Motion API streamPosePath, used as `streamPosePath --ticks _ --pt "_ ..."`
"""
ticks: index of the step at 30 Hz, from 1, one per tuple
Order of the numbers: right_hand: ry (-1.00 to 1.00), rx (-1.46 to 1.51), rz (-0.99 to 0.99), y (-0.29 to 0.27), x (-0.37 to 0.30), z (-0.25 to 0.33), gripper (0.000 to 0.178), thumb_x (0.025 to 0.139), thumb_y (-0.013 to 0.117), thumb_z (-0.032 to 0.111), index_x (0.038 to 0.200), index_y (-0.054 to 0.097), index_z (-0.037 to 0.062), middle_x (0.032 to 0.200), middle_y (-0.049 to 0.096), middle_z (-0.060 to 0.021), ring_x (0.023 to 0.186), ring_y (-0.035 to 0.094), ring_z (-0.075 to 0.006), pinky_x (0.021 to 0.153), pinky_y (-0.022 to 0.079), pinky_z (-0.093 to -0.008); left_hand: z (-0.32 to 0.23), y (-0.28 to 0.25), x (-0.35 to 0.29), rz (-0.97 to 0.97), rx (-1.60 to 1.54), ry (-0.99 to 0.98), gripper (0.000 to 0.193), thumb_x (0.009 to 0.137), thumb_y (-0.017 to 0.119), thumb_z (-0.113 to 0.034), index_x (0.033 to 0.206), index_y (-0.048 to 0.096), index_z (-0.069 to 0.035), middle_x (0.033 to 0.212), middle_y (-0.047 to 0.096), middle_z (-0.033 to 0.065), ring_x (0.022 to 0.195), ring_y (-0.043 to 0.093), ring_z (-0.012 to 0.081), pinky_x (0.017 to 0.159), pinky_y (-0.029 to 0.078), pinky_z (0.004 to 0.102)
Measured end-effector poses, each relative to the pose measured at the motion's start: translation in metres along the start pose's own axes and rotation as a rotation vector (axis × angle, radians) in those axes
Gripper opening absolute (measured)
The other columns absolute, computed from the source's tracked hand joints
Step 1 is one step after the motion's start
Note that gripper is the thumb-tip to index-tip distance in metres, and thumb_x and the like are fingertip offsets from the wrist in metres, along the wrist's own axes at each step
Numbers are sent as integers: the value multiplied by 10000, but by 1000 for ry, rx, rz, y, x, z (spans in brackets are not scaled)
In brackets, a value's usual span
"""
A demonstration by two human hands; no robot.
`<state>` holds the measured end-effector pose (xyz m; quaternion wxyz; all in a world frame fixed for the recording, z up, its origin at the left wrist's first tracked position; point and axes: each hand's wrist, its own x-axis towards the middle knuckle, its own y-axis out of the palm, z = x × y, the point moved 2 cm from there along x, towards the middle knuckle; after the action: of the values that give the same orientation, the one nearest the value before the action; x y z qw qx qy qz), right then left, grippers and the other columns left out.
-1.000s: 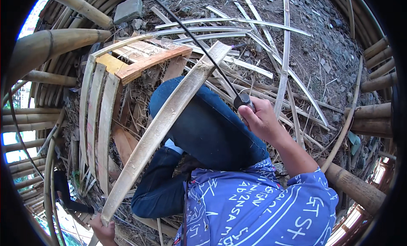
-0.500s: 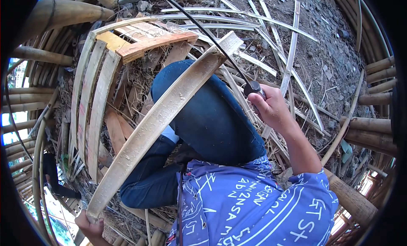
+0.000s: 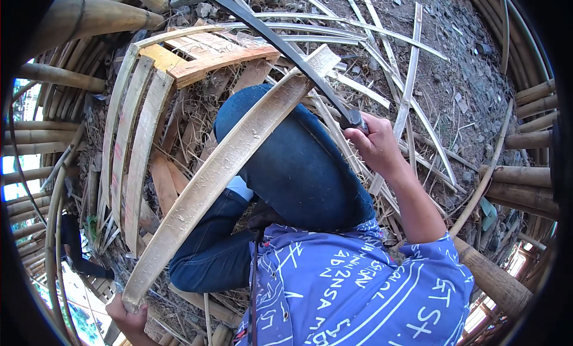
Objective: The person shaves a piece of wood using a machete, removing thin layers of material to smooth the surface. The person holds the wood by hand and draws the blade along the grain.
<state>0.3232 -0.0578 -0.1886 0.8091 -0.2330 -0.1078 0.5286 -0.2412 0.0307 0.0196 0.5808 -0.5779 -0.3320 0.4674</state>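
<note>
A long split bamboo strip (image 3: 221, 167), its hollow inner side up, slants across my raised knee. My left hand (image 3: 127, 316) grips its lower end at the lower left. In my right hand (image 3: 379, 144), right of the knee, is the dark handle of a long-bladed knife (image 3: 271, 39). The blade reaches up and left past the strip's upper end, and its flat face shows. Blade and strip cross near that end; whether they touch I cannot tell.
A slatted wooden crate (image 3: 140, 137) stands left of my legs, with shavings about it. Several pale split bamboo strips (image 3: 409, 77) lie on the stony ground ahead and to the right. Bamboo poles (image 3: 519, 176) line both sides, and a thick pole (image 3: 495, 280) lies at the lower right.
The knife has turned, so more of its blade's flat side shows, and its far part has swung left. My right hand has shifted slightly left. The strip stays nearly in place.
</note>
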Motion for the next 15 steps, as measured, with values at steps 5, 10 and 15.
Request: streamPosePath --ticks 5,10,15 --pt "-24 -74 -34 -1 0 -5 418 839 656 404 807 588 -8 599 560 -169 556 571 -344 538 439 -368 7 11 4 -83 -42 22 821 690 550 -768 851 604 35 672 535 182 681 524 399 640 383 445" --pt "-27 -92 -64 -1 2 -11 435 830 665 413 800 581 -12 605 552 -176 575 563 -366 546 441 -372 5 3 5 0 -21 -19 824 687 546 -774 859 602 30 690 544 188 695 524 406 647 383 443" --pt "9 -120 -69 -2 2 -20 445 825 668 420 810 580 -16 623 558 -181 593 560 -375 559 443 -376 9 5 7 -3 55 -12 823 691 537 -776 883 600 22 715 555 195 714 526 412 662 384 446"
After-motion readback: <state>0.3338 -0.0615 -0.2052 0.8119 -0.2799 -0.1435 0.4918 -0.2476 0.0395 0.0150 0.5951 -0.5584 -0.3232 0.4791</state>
